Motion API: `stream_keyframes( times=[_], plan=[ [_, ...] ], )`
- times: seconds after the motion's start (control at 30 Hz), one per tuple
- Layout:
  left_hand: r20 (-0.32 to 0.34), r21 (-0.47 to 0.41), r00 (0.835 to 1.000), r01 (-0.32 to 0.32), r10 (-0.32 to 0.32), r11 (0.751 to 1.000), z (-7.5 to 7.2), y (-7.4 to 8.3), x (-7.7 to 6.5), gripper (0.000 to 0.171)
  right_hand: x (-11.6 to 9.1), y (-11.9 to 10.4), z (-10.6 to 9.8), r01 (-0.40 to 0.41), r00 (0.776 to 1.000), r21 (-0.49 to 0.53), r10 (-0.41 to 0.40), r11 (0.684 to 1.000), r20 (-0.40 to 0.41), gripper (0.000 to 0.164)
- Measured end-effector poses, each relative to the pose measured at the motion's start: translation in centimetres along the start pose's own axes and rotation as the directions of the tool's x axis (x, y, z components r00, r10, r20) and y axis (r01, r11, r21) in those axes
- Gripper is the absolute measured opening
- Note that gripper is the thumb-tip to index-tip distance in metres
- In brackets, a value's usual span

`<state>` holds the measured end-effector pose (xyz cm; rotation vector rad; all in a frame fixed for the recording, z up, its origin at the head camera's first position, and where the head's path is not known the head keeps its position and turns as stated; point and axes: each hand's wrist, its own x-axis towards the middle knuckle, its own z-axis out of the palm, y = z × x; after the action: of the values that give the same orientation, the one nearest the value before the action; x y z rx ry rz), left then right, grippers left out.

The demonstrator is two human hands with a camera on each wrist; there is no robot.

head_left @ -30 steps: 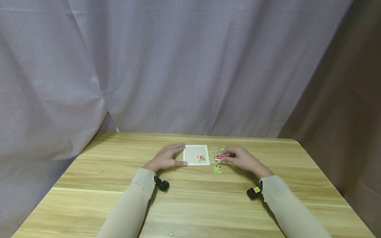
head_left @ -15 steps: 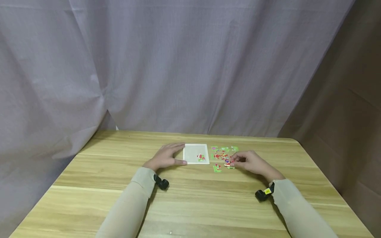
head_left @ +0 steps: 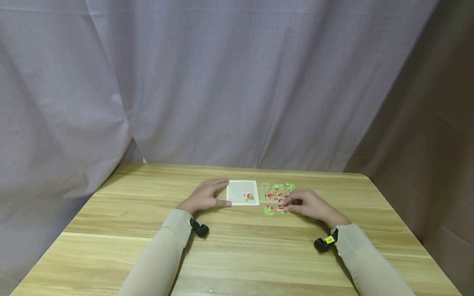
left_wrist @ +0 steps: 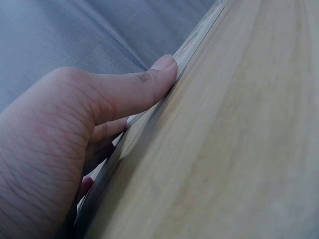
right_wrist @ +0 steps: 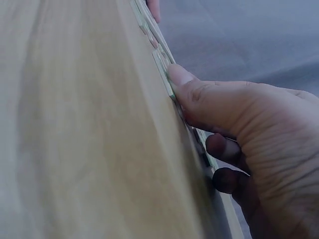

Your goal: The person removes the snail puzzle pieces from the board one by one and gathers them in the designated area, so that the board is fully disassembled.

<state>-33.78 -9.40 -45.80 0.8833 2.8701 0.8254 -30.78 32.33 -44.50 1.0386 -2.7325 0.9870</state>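
My left hand (head_left: pixel 205 195) steadies a white-rimmed puzzle tray (head_left: pixel 257 193) by its left side, fingers at the far corner and straight thumb at the near one. Seen from the left wrist, the thumb (left_wrist: pixel 134 92) lies against the tray's edge. One colourful puzzle piece (head_left: pixel 249 197) sits in the tray's near right corner. My right hand (head_left: pixel 311 204) pinches a red and white puzzle piece (head_left: pixel 280 208) between thumb and fingertips, low over the nearest row of loose pieces. In the right wrist view the thumb (right_wrist: pixel 187 84) overlaps a thin green-edged piece (right_wrist: pixel 162 72).
Several loose puzzle pieces (head_left: pixel 274 195), green and red, lie in rough rows just right of the tray. The wooden table (head_left: pixel 237 250) ends at a grey curtain (head_left: pixel 207 102) behind. A brown drape (head_left: pixel 437 164) hangs on the right.
My right hand has moved right and nearer to me over the loose pieces, then slightly left, with the red and white puzzle piece at its fingertips. The left hand stays on the tray.
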Motion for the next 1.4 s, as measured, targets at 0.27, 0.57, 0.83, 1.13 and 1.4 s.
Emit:
stream_keyframes(
  times=[0.27, 0.57, 0.83, 1.13, 1.4],
  plan=[
    [0.001, 0.008, 1.0, -0.009, 0.009, 1.0, 0.1, -0.2, 0.0, 0.091, -0.2, 0.5, 0.5, 0.021, 0.999, 0.005, -0.021, 1.0, -0.037, 0.012],
    [0.0, 0.006, 1.0, -0.012, 0.012, 1.0, 0.1, -0.1, 0.1, 0.091, -0.4, 1.3, 0.8, 0.082, 0.992, -0.012, -0.083, 0.997, -0.097, 0.017],
    [-0.011, 0.019, 1.0, -0.025, 0.025, 1.0, 0.3, -0.5, 0.3, 0.092, -0.5, 1.8, 1.1, 0.094, 0.981, 0.027, -0.088, 0.995, -0.171, 0.018],
    [-0.009, 0.006, 1.0, -0.01, 0.01, 1.0, 0.1, -0.5, 0.1, 0.092, -0.3, 1.8, 1.3, 0.033, 0.947, -0.03, -0.04, 0.999, -0.319, 0.001],
    [-0.006, -0.01, 1.0, -0.003, 0.003, 1.0, 0.2, -0.4, -0.1, 0.093, -0.4, 1.8, 1.5, 0.018, 0.927, -0.07, -0.043, 0.997, -0.372, 0.004]
  ],
)
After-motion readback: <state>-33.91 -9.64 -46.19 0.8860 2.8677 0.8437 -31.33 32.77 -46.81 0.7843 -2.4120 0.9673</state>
